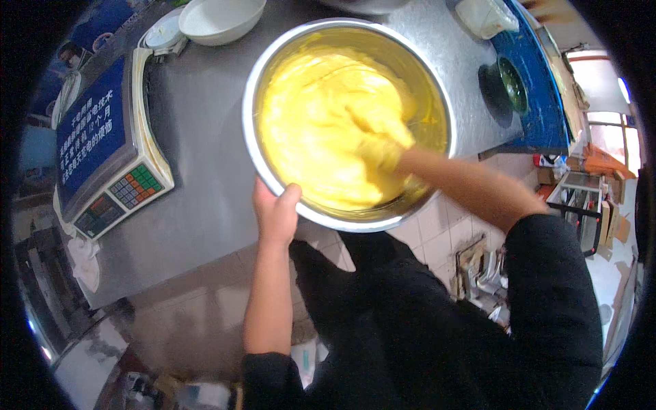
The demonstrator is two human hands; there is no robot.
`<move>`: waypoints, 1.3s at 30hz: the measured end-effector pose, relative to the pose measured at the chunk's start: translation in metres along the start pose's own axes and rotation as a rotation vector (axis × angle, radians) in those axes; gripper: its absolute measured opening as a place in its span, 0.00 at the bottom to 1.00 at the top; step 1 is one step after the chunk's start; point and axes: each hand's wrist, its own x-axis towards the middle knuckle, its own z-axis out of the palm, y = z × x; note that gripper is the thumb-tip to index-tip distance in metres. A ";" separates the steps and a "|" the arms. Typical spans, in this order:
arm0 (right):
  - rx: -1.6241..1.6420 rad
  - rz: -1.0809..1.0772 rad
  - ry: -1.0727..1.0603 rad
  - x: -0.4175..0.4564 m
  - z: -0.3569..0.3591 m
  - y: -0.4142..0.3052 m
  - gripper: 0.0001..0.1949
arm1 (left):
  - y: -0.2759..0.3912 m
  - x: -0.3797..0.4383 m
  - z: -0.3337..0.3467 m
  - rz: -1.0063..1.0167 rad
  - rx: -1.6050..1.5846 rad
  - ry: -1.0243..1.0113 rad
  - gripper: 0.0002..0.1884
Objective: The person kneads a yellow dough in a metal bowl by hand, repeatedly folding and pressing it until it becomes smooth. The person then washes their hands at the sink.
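A large round stainless-steel bowl (248, 115) stands at the edge of a metal worktable and holds a thick, smooth yellow mixture (307, 133). My left hand (278, 210) grips the bowl's near left rim, thumb over the edge. Inside the bowl, my right hand (384, 136) is sunk in the mixture and coated with it; motion blurs it, and the coating hides the fingers, so whether they are closed cannot be told.
A digital scale (136, 197) sits at left on the metal worktable (205, 154). Behind are a white bowl (220, 20) and a clear plastic jug (487, 18). A green round dish (512, 84) lies near a blue surface (543, 102) at right.
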 end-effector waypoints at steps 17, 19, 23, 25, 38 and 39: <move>0.000 -0.033 -0.022 0.000 0.014 -0.022 0.13 | 0.005 0.012 0.004 0.033 0.056 0.082 0.22; -0.005 0.067 -0.041 -0.015 -0.038 0.006 0.13 | 0.017 -0.005 0.016 -0.147 0.171 0.054 0.23; -0.114 0.127 0.061 0.055 -0.023 0.010 0.13 | -0.016 -0.002 0.040 0.112 0.289 0.171 0.23; -0.064 -0.009 0.004 0.027 0.025 -0.022 0.13 | -0.003 0.005 0.017 0.005 0.212 0.194 0.19; -0.049 0.099 -0.075 0.014 -0.043 -0.002 0.14 | 0.002 -0.006 0.011 0.040 0.224 0.065 0.21; -0.073 0.136 -0.031 0.043 -0.045 0.005 0.14 | -0.013 -0.010 0.019 0.169 0.272 0.085 0.21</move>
